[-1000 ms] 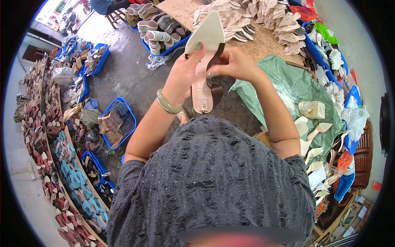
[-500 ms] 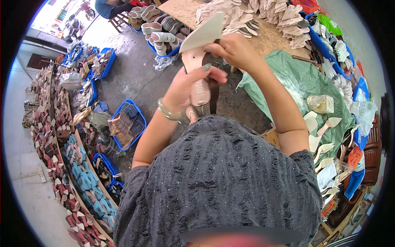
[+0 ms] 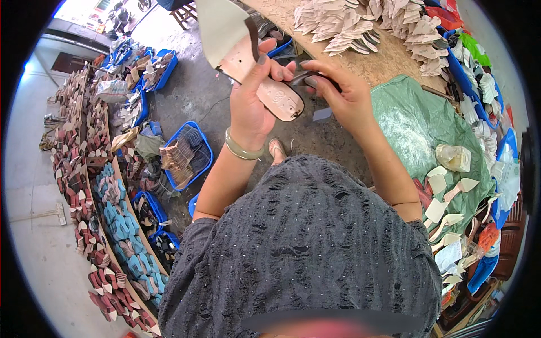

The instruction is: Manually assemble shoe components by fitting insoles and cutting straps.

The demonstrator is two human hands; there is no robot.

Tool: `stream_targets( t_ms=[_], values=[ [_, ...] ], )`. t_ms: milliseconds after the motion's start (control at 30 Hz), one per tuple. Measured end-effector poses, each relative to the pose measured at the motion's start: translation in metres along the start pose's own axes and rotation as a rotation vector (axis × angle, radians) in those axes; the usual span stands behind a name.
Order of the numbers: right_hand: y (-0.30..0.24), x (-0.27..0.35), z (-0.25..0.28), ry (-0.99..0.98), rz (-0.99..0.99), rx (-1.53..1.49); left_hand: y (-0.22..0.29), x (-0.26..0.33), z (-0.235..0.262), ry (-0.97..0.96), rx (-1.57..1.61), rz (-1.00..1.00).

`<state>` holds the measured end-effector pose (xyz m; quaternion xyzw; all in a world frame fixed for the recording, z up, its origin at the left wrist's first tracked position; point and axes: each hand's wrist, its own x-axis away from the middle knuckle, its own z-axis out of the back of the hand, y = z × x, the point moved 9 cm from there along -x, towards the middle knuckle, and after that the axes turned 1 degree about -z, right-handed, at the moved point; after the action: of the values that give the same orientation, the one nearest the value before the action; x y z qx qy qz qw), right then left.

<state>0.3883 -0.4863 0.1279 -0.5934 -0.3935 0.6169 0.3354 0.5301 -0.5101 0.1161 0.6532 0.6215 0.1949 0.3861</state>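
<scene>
My left hand [image 3: 253,98] grips a pointed shoe sole [image 3: 242,53], pale on its upper face and pinkish brown on the underside, held up in front of me with its tip pointing up and left. My right hand [image 3: 338,90] is closed on a dark tool [image 3: 310,77] whose end touches the heel part of the sole. A pale green bangle [image 3: 241,149] sits on my left wrist. My grey speckled garment [image 3: 304,253] fills the lower part of the view.
A wooden bench [image 3: 389,62] with piles of pale pointed soles [image 3: 360,22] runs along the top right. A green sheet [image 3: 422,129] with loose soles lies at the right. Blue crates [image 3: 189,155] of shoe parts stand on the concrete floor, with rows of red and blue soles [image 3: 112,214] at the left.
Both hands have lifted the sole higher and further left. The sole has turned so its tip now points up and left. The right hand stays on the dark tool at the heel.
</scene>
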Motion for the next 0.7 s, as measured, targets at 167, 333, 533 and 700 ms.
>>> stream_targets(
  t_ms=[167,333,533,700],
  values=[
    [-0.010,-0.003,-0.001,-0.104,0.017,0.069,0.012,-0.001,-0.010,-0.080,0.073,-0.049],
    [-0.013,0.013,-0.008,-0.077,0.045,0.123,0.024,0.003,-0.020,-0.060,0.164,-0.086],
    [0.006,0.016,-0.014,-0.098,-0.054,0.038,0.027,0.005,-0.015,-0.002,0.125,-0.105],
    [0.016,0.005,-0.021,-0.170,-0.138,0.039,0.026,-0.003,-0.012,0.011,0.098,-0.124]
  ],
)
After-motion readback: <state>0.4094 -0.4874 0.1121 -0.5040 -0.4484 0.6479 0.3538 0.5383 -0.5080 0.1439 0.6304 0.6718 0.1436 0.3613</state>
